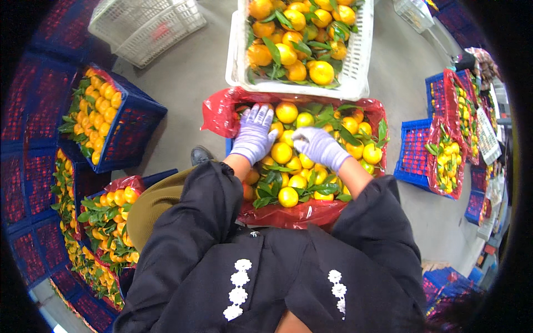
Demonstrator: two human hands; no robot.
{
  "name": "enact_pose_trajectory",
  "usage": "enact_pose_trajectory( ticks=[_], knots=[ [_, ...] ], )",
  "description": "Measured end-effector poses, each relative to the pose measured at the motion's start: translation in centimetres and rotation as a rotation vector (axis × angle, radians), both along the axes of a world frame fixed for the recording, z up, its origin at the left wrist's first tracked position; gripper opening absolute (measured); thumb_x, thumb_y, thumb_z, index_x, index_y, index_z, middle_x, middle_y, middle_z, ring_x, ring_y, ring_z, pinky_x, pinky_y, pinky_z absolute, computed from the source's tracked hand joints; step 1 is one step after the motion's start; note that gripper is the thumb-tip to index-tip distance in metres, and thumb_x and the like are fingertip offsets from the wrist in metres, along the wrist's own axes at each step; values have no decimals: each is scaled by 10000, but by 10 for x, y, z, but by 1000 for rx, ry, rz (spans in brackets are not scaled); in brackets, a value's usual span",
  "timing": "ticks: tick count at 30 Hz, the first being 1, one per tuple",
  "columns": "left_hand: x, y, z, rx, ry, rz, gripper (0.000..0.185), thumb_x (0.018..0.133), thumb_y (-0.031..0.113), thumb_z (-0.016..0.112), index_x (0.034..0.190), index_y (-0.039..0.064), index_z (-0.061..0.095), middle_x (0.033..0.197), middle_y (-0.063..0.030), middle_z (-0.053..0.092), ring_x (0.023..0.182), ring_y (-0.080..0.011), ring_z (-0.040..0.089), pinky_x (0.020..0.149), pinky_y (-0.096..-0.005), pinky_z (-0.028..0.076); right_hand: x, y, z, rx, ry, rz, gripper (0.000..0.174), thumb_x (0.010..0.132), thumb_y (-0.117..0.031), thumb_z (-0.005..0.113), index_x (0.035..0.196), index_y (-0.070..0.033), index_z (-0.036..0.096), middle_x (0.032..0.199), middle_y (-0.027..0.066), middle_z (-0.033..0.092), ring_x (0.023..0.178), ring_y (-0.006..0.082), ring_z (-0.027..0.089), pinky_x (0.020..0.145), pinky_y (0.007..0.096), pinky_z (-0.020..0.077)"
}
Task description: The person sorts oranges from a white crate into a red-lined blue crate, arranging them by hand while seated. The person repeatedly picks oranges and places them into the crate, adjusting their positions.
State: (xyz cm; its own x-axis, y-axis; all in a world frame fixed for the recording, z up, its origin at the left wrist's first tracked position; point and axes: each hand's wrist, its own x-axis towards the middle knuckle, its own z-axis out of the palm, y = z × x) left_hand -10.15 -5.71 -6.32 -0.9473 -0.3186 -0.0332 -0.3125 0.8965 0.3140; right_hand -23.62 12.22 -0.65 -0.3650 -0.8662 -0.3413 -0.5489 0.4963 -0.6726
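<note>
Before me is a crate lined with red plastic film (275, 212), filled with orange and greenish citrus fruits (281, 152) and green leaves. My left hand (255, 132), in a pale lavender knit glove, lies palm down on fruit at the crate's far left corner, fingers pointing away. My right hand (320, 146), gloved alike, is over the fruit near the middle with its fingers curled; whether a fruit is inside them is hidden. Beyond, touching or close to the lined crate, a white plastic crate (306, 89) holds more citrus with leaves.
Blue crates of citrus stand at left, one nearest on the floor (143, 120), others stacked behind. An upright white crate (154, 41) is at upper left. Blue crates with red liners (410, 154) stand at right. A person in patterned clothing (485, 66) is at far upper right.
</note>
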Motion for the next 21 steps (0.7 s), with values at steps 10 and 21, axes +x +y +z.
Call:
enact_pose_trajectory(
  ticks=[10,21],
  knots=[
    [-7,-2,19,-76,-322,-60,810,955,467,609,1603,67,332,1672,-199,285,1556,-391,242,1268,-539,157,103,68,9,243,14,200,537,825,-352,764,1264,-63,649,1177,233,665,1090,415,661,967,469,529],
    [57,103,13,-164,-168,-508,494,942,436,614,1309,107,649,1506,-162,517,1473,-361,387,1230,-516,255,19,149,86,-423,-412,-640,385,1053,-346,565,1216,-22,696,1116,69,708,1029,164,640,898,321,528]
  ],
)
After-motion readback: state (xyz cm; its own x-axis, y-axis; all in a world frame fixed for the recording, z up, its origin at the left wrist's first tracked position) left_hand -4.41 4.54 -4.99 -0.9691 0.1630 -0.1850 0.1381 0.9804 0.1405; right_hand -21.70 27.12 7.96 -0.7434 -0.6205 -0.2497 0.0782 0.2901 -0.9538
